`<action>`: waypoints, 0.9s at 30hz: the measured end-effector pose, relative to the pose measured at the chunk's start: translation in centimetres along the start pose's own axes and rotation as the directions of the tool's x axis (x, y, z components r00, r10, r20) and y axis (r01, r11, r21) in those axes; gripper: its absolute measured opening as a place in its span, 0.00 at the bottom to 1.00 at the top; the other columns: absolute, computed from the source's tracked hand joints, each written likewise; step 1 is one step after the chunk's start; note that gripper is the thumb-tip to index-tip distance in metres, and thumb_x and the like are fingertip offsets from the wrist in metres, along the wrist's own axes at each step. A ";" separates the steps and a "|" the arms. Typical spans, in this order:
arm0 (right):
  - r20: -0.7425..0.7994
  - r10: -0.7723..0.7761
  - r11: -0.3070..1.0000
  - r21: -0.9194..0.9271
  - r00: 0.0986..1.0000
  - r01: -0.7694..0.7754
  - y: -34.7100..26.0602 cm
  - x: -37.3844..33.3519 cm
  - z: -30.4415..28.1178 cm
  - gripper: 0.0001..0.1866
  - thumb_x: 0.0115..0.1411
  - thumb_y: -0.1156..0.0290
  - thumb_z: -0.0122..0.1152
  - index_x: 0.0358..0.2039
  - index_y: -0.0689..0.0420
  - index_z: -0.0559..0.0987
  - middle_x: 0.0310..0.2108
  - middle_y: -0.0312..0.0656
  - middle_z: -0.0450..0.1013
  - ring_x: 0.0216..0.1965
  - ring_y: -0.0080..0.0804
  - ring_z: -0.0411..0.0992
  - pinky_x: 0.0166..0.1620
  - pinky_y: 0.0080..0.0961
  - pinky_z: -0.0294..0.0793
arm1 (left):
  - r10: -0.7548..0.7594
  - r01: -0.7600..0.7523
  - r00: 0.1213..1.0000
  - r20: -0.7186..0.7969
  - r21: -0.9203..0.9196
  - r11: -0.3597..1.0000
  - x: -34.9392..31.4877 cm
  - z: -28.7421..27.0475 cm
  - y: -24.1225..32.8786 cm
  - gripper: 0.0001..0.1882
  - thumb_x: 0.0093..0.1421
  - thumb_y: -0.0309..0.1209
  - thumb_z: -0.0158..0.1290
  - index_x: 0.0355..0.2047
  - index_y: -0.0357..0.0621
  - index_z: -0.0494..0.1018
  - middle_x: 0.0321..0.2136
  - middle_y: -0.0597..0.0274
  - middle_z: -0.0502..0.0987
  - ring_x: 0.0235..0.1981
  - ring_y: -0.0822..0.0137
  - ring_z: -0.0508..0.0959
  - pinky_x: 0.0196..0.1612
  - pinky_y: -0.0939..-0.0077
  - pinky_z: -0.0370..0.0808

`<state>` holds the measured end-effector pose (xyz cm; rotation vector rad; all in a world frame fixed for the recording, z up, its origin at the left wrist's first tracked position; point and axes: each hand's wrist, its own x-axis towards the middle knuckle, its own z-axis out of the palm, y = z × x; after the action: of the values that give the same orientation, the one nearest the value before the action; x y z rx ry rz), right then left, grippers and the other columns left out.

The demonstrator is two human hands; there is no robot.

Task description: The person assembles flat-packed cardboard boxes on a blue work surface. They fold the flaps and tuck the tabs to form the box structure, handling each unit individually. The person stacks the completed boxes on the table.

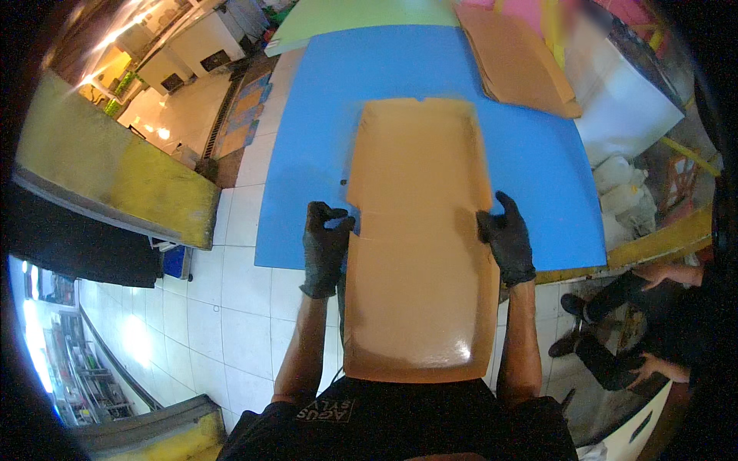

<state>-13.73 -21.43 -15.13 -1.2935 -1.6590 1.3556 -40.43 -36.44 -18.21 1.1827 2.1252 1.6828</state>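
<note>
An unfolded brown cardboard box [419,177] lies lengthwise before me, its far part over the blue tabletop [307,115] and its near part reaching past the table edge to my torso. It has low raised edges and a notch on each long side. My left hand [326,250], in a black glove, is at the left notch with its fingers curled against the box's edge. On the opposite side my right hand [507,240], also gloved in black, grips the right edge near its notch, thumb raised. Fingertips on both sides are partly hidden.
A stack of brown cardboard [519,61] rests at the table's far right corner, beside a white box-like unit [626,96]. Another person's hands [657,369] and dark-clad legs show at the right. Yellow-grey low walls [115,165] and white floor tiles [207,323] lie to the left.
</note>
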 end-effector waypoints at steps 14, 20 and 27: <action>0.060 -0.160 0.985 0.071 0.985 0.155 -1.2 -1.9 -0.9 0.16 0.55 0.67 0.59 0.42 0.61 0.73 0.34 0.49 0.72 0.28 0.34 0.72 0.30 0.29 0.70 | -0.470 0.564 0.795 0.384 -0.183 0.805 0.7 -1.2 7.0 0.20 0.53 0.40 0.59 0.36 0.33 0.74 0.28 0.61 0.77 0.27 0.72 0.73 0.30 0.77 0.70; 0.103 -0.278 0.913 -0.282 0.955 0.296 -0.2 -4.9 -2.5 0.17 0.54 0.72 0.59 0.44 0.63 0.71 0.42 0.51 0.69 0.43 0.43 0.69 0.45 0.35 0.69 | -0.428 0.487 0.724 0.541 0.038 0.873 -0.1 -3.4 6.3 0.21 0.49 0.38 0.62 0.38 0.35 0.73 0.33 0.58 0.78 0.35 0.70 0.75 0.40 0.71 0.72; -0.078 -0.164 0.986 -0.036 0.983 0.162 4.7 -6.4 -2.0 0.24 0.52 0.76 0.62 0.49 0.63 0.66 0.46 0.45 0.68 0.47 0.34 0.66 0.49 0.30 0.67 | -0.292 0.278 0.855 0.429 0.095 0.956 -4.2 -3.2 5.0 0.19 0.53 0.28 0.56 0.44 0.31 0.67 0.37 0.56 0.76 0.39 0.70 0.73 0.44 0.68 0.71</action>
<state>-8.47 -26.80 -18.35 -1.1850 -1.6948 1.1716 -37.11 -41.45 -14.02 1.0640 1.9269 1.1311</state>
